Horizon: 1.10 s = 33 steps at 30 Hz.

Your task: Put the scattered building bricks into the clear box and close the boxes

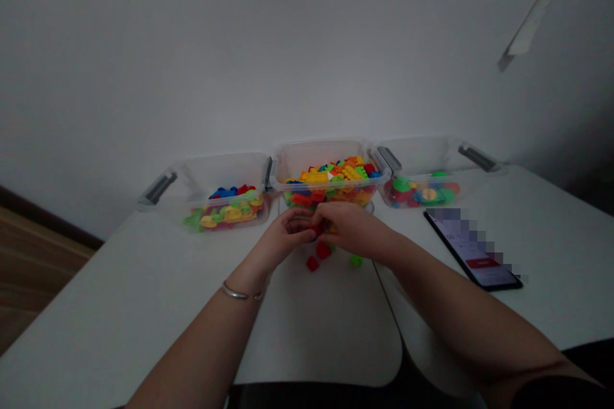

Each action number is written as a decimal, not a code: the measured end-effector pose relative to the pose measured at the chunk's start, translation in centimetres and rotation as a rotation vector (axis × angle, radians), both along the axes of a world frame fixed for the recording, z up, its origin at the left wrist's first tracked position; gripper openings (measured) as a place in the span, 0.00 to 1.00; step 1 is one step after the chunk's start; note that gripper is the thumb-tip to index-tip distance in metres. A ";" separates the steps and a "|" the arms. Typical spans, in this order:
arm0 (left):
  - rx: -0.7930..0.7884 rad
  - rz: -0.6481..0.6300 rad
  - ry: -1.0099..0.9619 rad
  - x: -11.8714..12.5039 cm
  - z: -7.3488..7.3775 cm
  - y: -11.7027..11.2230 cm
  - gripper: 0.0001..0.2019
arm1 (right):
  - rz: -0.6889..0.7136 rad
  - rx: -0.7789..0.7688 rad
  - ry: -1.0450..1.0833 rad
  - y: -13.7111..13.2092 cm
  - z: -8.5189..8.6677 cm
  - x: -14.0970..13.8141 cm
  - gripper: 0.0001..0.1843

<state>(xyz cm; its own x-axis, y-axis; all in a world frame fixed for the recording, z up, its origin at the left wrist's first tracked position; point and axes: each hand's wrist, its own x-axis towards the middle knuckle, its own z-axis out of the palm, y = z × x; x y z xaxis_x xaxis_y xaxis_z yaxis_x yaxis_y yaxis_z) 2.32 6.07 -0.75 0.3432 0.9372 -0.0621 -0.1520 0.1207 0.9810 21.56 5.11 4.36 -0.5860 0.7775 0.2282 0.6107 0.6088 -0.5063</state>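
Left hand (285, 236) and right hand (350, 230) clasp red plastic brick (316, 229) together over white desk (316, 332), loose red and green bricks (323, 250) kept within reach below clear plastic bin (307, 156).

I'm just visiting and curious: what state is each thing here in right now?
left hand: curled, fingers against the right hand
right hand: fingertips on the red brick
red brick: held between the hands
loose red bricks: lying apart, below the hands
loose green brick: lying apart
left clear tub: open, holding mixed pieces
middle clear tub: open, heaped with bricks
right clear tub: open, holding round pieces
phone: lying flat, screen lit
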 end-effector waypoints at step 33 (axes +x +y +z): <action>-0.196 0.150 -0.125 -0.8 0.2 -0.3 0.21 | -0.536 0.606 0.070 4.0 0.2 5.8 0.15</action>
<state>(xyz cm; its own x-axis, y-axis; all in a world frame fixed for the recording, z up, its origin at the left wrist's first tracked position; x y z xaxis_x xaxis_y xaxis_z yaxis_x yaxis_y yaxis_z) 1.54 5.77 -0.54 0.2175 0.9526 -0.2129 -0.3013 0.2730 0.9136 27.34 9.08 4.56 -0.1381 0.6784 0.7216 0.8762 0.4233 -0.2303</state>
